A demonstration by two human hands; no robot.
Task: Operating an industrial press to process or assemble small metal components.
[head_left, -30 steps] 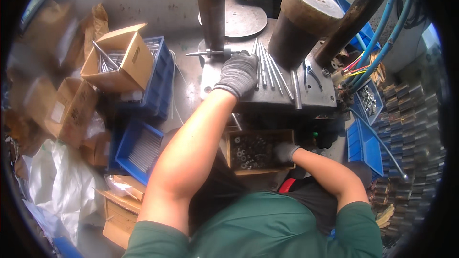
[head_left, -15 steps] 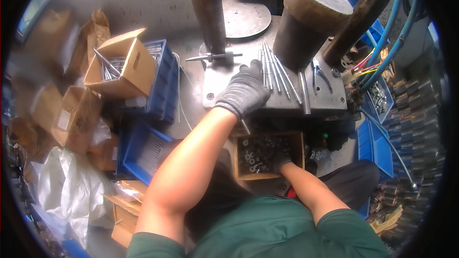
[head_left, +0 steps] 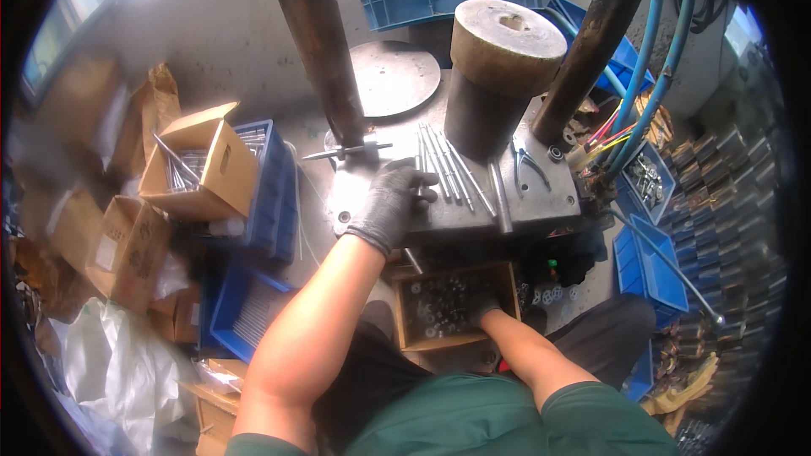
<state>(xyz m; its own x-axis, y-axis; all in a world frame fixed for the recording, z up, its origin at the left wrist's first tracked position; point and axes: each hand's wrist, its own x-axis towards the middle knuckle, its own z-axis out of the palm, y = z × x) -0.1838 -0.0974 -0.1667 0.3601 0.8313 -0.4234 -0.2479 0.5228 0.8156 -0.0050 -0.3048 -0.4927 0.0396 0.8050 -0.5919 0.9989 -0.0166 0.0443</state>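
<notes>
My left hand (head_left: 390, 204), in a dark grey glove, is over the metal machine bed (head_left: 541, 203). Its fingers are half bent and apart, with nothing visible between them. The fingertips are beside the left end of a row of slim silver metal rods (head_left: 450, 171); whether they touch is unclear. Just beyond the hand, a thin pointed shaft with a collar (head_left: 348, 152) lies crosswise by a steel column. My right hand (head_left: 483, 311), also gloved, reaches into a wooden box (head_left: 456, 340) of small dark metal parts and rings; shadow hides its fingers.
A thick steel cylinder (head_left: 486, 93) rises behind the rods, with a thicker bar (head_left: 500, 194) and pliers (head_left: 529, 160) on its right. At left stand a cardboard box of rods (head_left: 228, 171) and blue crates (head_left: 274, 194). Blue hoses (head_left: 667, 76) hang at right.
The view has shifted, so the bed appears lower and further left. My left hand has drawn back slightly from the rods, its fingers more bent. My right hand stays in the wooden box.
</notes>
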